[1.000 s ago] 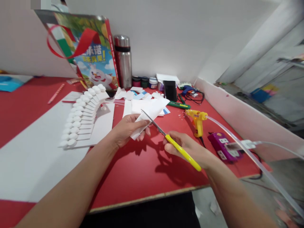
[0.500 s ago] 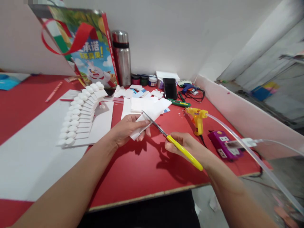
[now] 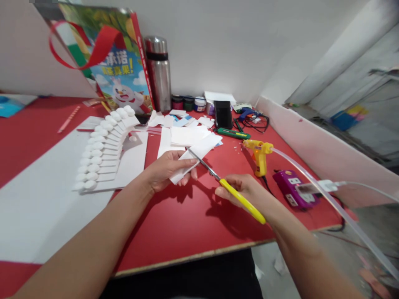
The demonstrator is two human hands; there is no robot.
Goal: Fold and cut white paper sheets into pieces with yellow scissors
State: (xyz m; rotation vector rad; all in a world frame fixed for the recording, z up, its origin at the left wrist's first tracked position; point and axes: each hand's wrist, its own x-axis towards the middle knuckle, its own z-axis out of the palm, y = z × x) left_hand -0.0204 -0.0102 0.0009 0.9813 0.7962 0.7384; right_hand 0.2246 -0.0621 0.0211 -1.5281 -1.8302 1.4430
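My left hand [image 3: 168,168] grips a white foam-sheet piece [image 3: 195,157] above the red table [image 3: 174,224]. My right hand [image 3: 246,192] is closed round the yellow handles of a pair of scissors [image 3: 227,187]. The steel blades point up and left and touch the edge of the white piece. To the left lies a white model of stacked strips tipped with white ovals [image 3: 102,149], resting on a white board [image 3: 46,195].
A yellow glue gun [image 3: 259,155] with a clear glue stick stands right of the scissors, beside a purple power strip [image 3: 294,189]. At the back stand a colourful gift bag [image 3: 109,62], a steel flask [image 3: 158,74], paint jars [image 3: 188,102], a black box [image 3: 222,115] and white offcuts [image 3: 183,133].
Both hands stay in almost the same hold. The scissors' blades have drawn slightly further along the white piece; the view has shifted a little.
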